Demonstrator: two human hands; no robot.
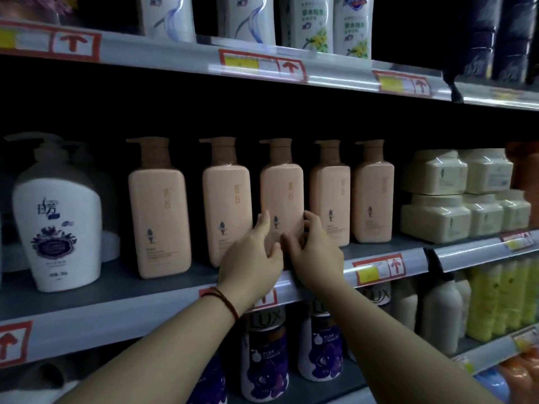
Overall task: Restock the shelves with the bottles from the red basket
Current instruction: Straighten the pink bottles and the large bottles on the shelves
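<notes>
Gripping the middle peach pump bottle (281,199) low down, left hand (250,258) and right hand (316,252) are seating it upright on the middle shelf (116,290) between its neighbours. Looks like placement's nearly finished; next I'm guessing: let go, fetch another. Red basket isn't showing.

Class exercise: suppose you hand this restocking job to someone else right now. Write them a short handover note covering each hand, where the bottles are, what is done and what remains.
Left hand and right hand: both hold the lower sides of the middle peach pump bottle, which stands upright on the middle shelf.
Done: five peach bottles in a row there, this one third from the left.
Left: let go once it sits straight. The red basket is out of view, so how many bottles remain cannot be told.
</notes>
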